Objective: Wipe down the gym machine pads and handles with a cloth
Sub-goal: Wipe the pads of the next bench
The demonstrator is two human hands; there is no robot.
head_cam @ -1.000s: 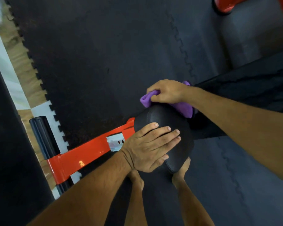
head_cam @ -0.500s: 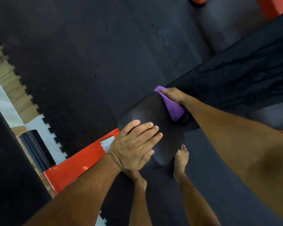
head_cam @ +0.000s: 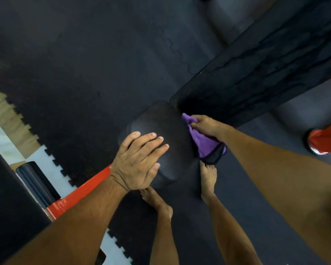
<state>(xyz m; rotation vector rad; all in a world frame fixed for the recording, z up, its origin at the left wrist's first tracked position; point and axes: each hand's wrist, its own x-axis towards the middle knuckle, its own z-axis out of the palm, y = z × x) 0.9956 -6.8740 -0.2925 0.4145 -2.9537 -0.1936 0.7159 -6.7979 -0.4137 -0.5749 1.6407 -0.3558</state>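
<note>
Left hand (head_cam: 139, 161) lies flat on the black pad (head_cam: 166, 134), fingers straight and spread, fingertips pointing up and right across the near half of the cushion, thumb hooked over its lower edge. Right hand (head_cam: 204, 125) has its fingers curled tight round a purple cloth (head_cam: 203, 140), bunching it against the pad's right flank; the cloth's loose end, trimmed in a dark border, hangs down below the wrist. The pad sits at the centre of the view, a rounded oblong whose long axis runs from lower right to upper left, its far end nearly touching the long black bench cushion (head_cam: 266, 73), which stretches away to the upper right corner. An orange frame bar (head_cam: 80, 192) emerges from under the left wrist and slants down and left towards a black roller (head_cam: 36, 180). Two bare feet (head_cam: 208, 180) stand on the dark interlocking floor mat (head_cam: 75, 64) just below the pad, and an orange tube end (head_cam: 325, 140) shows at the right edge. No writing or brand mark can be read anywhere. Compared with half a second ago, the cloth has slid off the pad's top surface and down onto its right side, more of it now dangling free, while the left hand keeps its flat hold in the same spot.
</note>
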